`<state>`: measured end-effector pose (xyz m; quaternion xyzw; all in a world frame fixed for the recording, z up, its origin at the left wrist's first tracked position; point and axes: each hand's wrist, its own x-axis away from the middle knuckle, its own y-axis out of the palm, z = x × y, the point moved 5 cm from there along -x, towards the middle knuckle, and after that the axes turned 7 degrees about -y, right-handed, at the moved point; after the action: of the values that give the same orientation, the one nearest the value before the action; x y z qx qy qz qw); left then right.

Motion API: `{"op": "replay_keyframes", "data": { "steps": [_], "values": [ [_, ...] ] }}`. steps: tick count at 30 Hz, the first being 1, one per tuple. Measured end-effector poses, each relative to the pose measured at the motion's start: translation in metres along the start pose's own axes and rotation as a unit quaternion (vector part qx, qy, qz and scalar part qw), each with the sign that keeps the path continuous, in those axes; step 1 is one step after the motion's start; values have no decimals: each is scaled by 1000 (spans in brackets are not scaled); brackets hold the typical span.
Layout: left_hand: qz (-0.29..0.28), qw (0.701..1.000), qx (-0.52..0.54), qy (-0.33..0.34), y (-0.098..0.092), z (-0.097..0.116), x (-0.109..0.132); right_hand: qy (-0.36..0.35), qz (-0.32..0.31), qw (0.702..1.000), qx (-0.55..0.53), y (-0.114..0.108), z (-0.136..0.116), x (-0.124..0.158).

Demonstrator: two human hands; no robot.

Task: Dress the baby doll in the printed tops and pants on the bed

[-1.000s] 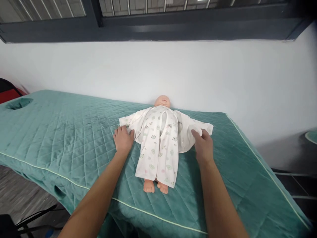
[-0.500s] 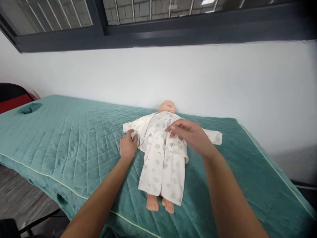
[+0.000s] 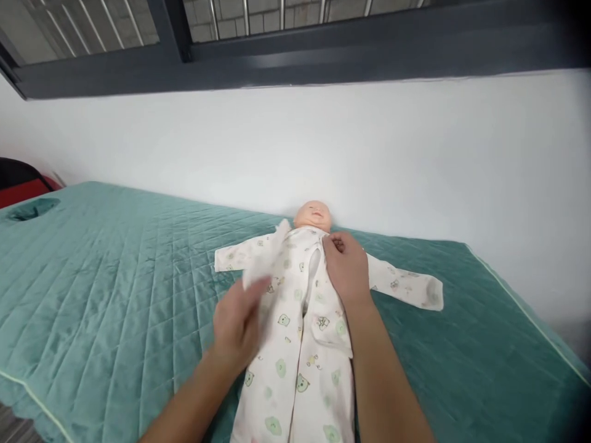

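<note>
A baby doll (image 3: pixel 313 215) lies on its back on a teal quilted massage bed (image 3: pixel 115 271), head toward the white wall. It wears a white romper (image 3: pixel 300 344) printed with small green animals, sleeves spread out to both sides. My left hand (image 3: pixel 237 326) is lifted above the doll's left side, pinching the romper's left front flap, which is blurred by motion. My right hand (image 3: pixel 347 267) lies on the doll's chest, fingers curled at the neckline, pressing the right flap down.
The bed runs along a white wall (image 3: pixel 369 141) under a dark window frame (image 3: pixel 323 52). A face hole (image 3: pixel 28 209) is at the bed's far left end. A red and black chair (image 3: pixel 18 181) stands beyond it.
My view moved closer to the doll. My left hand picked up the left flap and raised it. My right hand slid from the belly up to the chest near the neckline.
</note>
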<state>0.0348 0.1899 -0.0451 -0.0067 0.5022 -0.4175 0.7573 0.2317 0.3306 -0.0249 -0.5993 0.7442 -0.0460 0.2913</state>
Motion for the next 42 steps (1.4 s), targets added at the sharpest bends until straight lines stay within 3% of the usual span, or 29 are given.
{"op": "replay_keyframes", "data": {
  "steps": [3, 5, 7, 11, 14, 17, 20, 24, 32, 36, 42],
  "values": [
    [-165, 974, 9, 157, 11, 35, 5, -8, -1, 1000, -23, 0, 3, -2],
    [-225, 958, 49, 173, 13, 41, 8, -17, -1, 999, -43, 0, 5, -3],
    [-213, 963, 112, 121, 10, 36, 6, -19, -3, 998, -57, -1, 6, -3],
    [-145, 976, 143, -75, 12, 10, -17, -22, -21, 998, -62, -5, 6, -4],
    [-117, 973, 87, -178, 32, -4, -57, -55, -49, 996, -50, -7, 3, -5],
    [-146, 962, 34, -229, 64, -10, -102, -79, -78, 993, -33, -8, 1, -7],
    [-199, 956, -28, -212, 92, -10, -134, -92, -88, 991, -38, -9, -1, -7],
    [-282, 937, -40, -201, 113, -14, -139, -80, -98, 990, -60, -9, -3, -7],
    [-290, 930, 41, -222, 116, -29, -128, -39, -120, 990, -64, -1, 2, -7],
    [-285, 922, 41, -260, 118, -30, -129, -7, -130, 990, -52, 0, 4, -6],
    [-273, 932, 7, -239, 116, -26, -129, -4, -117, 992, -56, 3, 5, -5]
  ]
}}
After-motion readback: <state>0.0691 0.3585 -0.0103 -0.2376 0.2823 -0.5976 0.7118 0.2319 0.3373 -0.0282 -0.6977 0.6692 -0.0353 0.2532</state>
